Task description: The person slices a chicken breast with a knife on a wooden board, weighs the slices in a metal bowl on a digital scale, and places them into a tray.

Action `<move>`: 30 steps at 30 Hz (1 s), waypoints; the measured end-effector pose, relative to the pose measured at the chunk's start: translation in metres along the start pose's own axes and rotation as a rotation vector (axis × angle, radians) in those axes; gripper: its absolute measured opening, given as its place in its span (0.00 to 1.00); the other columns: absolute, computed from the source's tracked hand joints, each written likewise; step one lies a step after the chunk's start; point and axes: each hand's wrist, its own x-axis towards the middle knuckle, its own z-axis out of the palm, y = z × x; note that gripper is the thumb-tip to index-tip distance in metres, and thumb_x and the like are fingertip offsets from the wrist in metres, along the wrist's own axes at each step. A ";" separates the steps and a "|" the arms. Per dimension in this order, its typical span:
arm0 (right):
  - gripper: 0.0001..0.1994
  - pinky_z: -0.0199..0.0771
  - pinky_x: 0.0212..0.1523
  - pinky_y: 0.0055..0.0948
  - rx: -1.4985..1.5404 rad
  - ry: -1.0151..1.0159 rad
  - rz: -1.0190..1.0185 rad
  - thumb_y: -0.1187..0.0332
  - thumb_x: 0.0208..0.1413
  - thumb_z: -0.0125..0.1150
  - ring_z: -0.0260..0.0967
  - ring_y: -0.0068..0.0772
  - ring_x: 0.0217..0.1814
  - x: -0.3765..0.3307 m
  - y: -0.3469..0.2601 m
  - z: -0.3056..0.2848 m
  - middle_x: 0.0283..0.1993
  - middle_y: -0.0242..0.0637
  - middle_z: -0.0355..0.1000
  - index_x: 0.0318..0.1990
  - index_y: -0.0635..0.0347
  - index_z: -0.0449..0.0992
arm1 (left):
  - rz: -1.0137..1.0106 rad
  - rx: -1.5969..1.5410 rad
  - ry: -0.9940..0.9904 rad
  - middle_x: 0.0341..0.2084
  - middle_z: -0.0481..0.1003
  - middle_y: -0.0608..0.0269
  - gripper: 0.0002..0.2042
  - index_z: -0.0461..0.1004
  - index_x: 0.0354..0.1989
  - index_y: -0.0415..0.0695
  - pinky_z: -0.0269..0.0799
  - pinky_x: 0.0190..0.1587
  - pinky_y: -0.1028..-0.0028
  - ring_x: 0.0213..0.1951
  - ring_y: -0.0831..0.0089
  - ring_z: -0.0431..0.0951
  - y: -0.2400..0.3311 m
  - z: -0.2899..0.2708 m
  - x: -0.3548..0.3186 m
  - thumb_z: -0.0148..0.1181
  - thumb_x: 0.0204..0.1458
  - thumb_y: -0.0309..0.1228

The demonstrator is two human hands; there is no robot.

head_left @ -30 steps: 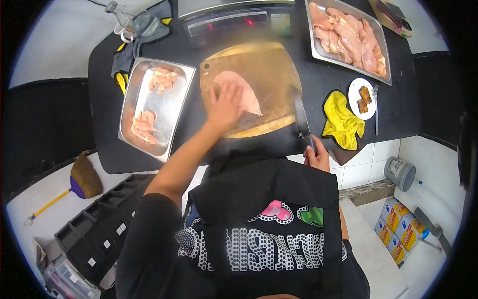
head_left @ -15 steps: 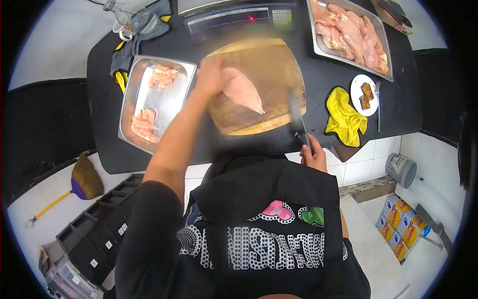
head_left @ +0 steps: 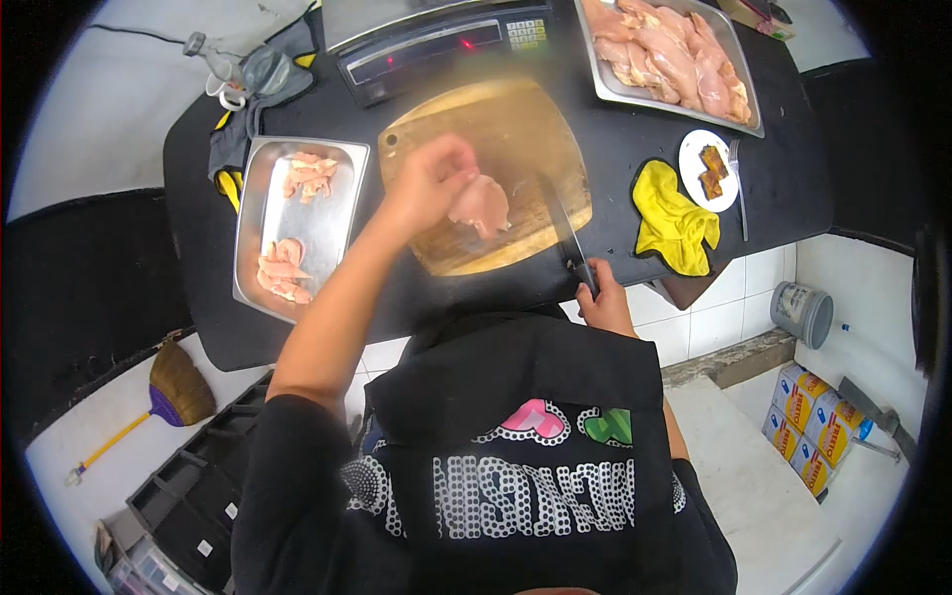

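Observation:
A raw chicken breast (head_left: 481,208) is over the left-middle of a worn wooden cutting board (head_left: 535,129). My left hand (head_left: 432,183) pinches its upper left edge, with the fingertips partly hidden behind the hand. The piece looks bunched and short, its lower end near or on the wood. In my right hand (head_left: 607,300), at the board's lower right, is the handle of a kitchen knife (head_left: 566,233). Its blade points away from me over the board's right side, apart from the chicken.
To the left stands a metal tray (head_left: 335,213) with two small heaps of chicken pieces. A second tray (head_left: 605,89) of chicken breasts lies far right, beyond a yellow cloth (head_left: 672,218), a plate (head_left: 691,187) of browned food and a fork (head_left: 740,193). Behind the board is a scale (head_left: 426,55).
The chicken breast lay stretched out flat; now it looks gathered up, its edge pinched in my left hand. That hand has turned over it. The knife remains in my right hand.

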 end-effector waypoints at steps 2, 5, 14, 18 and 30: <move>0.16 0.71 0.38 0.43 0.012 -0.003 -0.037 0.73 0.52 0.55 0.71 0.62 0.40 0.001 0.000 -0.001 0.34 0.58 0.72 0.50 0.57 0.65 | 0.029 -0.111 0.043 0.30 0.74 0.67 0.05 0.71 0.33 0.40 0.71 0.39 0.80 0.36 0.81 0.74 -0.014 -0.006 -0.004 0.56 0.51 0.16; 0.17 0.71 0.38 0.42 -0.016 -0.013 -0.053 0.74 0.53 0.54 0.72 0.61 0.40 0.001 -0.001 -0.003 0.34 0.58 0.72 0.51 0.57 0.64 | -0.017 0.073 0.141 0.34 0.76 0.61 0.07 0.73 0.38 0.39 0.72 0.42 0.76 0.39 0.76 0.76 -0.053 -0.028 -0.007 0.56 0.51 0.18; 0.17 0.71 0.34 0.39 -0.051 -0.056 -0.105 0.76 0.55 0.52 0.74 0.54 0.33 0.003 -0.002 -0.005 0.31 0.54 0.72 0.53 0.57 0.64 | 0.198 1.081 0.035 0.66 0.51 0.49 0.27 0.62 0.61 0.41 0.45 0.65 0.46 0.68 0.53 0.48 -0.096 0.052 -0.032 0.52 0.55 0.41; 0.17 0.71 0.31 0.37 -0.007 -0.098 -0.114 0.77 0.54 0.52 0.75 0.47 0.29 0.006 -0.003 -0.008 0.29 0.53 0.72 0.52 0.58 0.64 | 0.464 0.848 -0.250 0.66 0.53 0.53 0.25 0.62 0.61 0.44 0.44 0.66 0.48 0.68 0.55 0.49 -0.102 0.069 -0.041 0.51 0.56 0.40; 0.16 0.71 0.33 0.37 -0.098 -0.085 -0.134 0.79 0.53 0.52 0.74 0.49 0.32 0.015 -0.022 -0.028 0.30 0.53 0.72 0.50 0.60 0.65 | 0.266 1.072 0.020 0.65 0.56 0.62 0.21 0.62 0.62 0.48 0.42 0.66 0.45 0.69 0.59 0.48 -0.102 -0.010 0.005 0.45 0.59 0.35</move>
